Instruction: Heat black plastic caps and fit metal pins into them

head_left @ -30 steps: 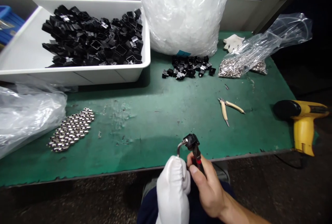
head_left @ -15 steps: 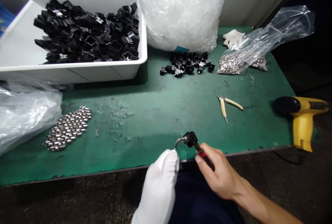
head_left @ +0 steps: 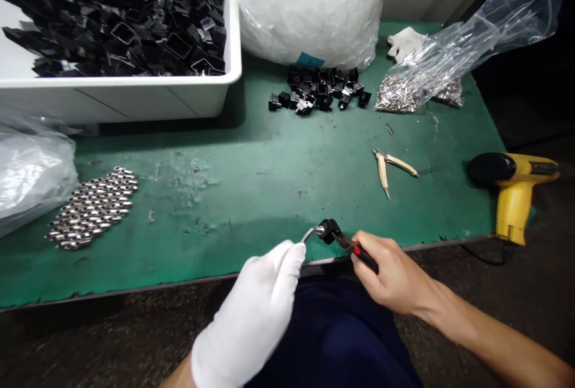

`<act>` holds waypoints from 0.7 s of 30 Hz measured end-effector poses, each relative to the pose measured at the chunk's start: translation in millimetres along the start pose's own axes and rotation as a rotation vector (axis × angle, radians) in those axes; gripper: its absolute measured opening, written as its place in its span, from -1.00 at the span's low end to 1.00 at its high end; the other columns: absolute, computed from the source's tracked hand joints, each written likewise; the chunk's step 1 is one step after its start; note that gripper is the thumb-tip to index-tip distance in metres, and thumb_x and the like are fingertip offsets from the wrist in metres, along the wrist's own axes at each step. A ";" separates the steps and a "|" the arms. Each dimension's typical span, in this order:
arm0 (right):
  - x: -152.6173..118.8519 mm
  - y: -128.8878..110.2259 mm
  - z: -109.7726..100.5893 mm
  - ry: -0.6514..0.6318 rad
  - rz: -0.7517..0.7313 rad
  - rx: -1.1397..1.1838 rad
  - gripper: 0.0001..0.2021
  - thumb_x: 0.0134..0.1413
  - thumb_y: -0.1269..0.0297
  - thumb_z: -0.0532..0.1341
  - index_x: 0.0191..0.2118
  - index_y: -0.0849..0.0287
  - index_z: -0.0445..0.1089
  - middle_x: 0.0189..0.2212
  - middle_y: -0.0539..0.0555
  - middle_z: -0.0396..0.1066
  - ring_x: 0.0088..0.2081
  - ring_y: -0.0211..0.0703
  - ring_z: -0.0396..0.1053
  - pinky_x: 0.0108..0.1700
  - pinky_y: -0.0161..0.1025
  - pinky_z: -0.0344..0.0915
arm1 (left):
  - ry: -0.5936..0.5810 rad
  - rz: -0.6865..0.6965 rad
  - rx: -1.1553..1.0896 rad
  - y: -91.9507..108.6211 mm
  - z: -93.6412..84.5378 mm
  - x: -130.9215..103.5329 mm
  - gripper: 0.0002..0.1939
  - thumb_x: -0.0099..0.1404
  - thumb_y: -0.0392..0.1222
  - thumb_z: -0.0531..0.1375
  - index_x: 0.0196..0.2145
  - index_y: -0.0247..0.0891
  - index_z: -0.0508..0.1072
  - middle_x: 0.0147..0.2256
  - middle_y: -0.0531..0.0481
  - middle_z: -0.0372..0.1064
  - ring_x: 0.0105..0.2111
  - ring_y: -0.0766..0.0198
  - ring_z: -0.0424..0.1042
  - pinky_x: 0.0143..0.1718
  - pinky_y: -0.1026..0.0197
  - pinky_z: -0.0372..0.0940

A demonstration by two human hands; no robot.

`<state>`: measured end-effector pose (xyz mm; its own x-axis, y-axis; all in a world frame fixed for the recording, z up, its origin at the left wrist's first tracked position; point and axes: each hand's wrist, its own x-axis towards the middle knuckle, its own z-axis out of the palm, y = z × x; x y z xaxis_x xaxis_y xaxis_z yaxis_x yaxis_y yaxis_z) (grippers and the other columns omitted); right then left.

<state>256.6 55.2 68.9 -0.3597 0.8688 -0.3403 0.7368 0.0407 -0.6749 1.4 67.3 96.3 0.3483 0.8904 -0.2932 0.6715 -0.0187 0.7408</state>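
My left hand (head_left: pixel 258 304), in a white glove, pinches a thin bent grey rod (head_left: pixel 308 234), possibly a hex key or a cable. The rod's far end meets a small metal fitting at the side of a black plastic block (head_left: pixel 329 230). My bare right hand (head_left: pixel 395 271) is closed round dark pliers (head_left: pixel 365 255) with a red mark. Their jaws reach the block's right side; whether they bite on it or inside it I cannot tell. Both hands are at the table's front edge, block and pliers tip just above the green surface.
Behind lie a pile of black blocks (head_left: pixel 321 88), a white tub (head_left: pixel 233 47) of black parts and a plastic bag (head_left: pixel 309 5). Metal sleeves (head_left: pixel 94 208) lie left. To the right are cream-handled cutters (head_left: pixel 383 169), a bag of small metal parts (head_left: pixel 398 94) and a yellow heat gun (head_left: pixel 516 196).
The view has shifted, so the table things sit higher in it. My left wrist has swung out to the left and the pliers lie flatter. Both hands keep their hold.
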 end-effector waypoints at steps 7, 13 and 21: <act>2.4 6.6 -16.2 -0.050 -0.022 -0.087 -0.85 0.10 0.46 0.11 -0.37 0.08 0.12 -0.48 -0.07 0.21 -0.46 -0.22 0.12 -0.37 -0.23 0.02 | -0.090 0.045 0.001 -7.0 0.2 6.6 -0.69 0.50 -0.13 -0.07 -0.38 -0.15 0.32 -0.44 0.07 0.29 -0.50 0.26 0.21 -0.45 0.23 0.13; 5.8 -1.3 -18.1 -0.081 0.004 0.023 -0.83 0.19 0.45 0.09 -0.37 0.08 0.09 -0.48 -0.10 0.21 -0.45 -0.23 0.13 -0.36 -0.24 0.05 | -0.031 -0.100 -0.288 -3.3 3.8 12.4 -0.61 0.51 0.00 -0.05 -0.47 -0.17 0.20 -0.51 0.13 0.21 -0.51 0.30 0.15 -0.44 0.26 0.11; 5.7 -10.3 -9.4 -0.034 0.044 0.086 -0.85 0.25 0.39 0.11 -0.35 0.08 0.13 -0.47 -0.09 0.22 -0.44 -0.23 0.16 -0.36 -0.23 0.07 | 0.098 -0.155 -0.357 -2.1 23.1 3.9 -0.59 0.51 -0.02 -0.04 -0.50 -0.18 0.17 -0.56 0.15 0.14 -0.55 0.34 0.08 -0.49 0.25 0.06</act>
<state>252.3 64.4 80.1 -0.3488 0.8514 -0.3918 0.7008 -0.0406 -0.7122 16.5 60.3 79.6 0.1853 0.9098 -0.3715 0.4360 0.2626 0.8608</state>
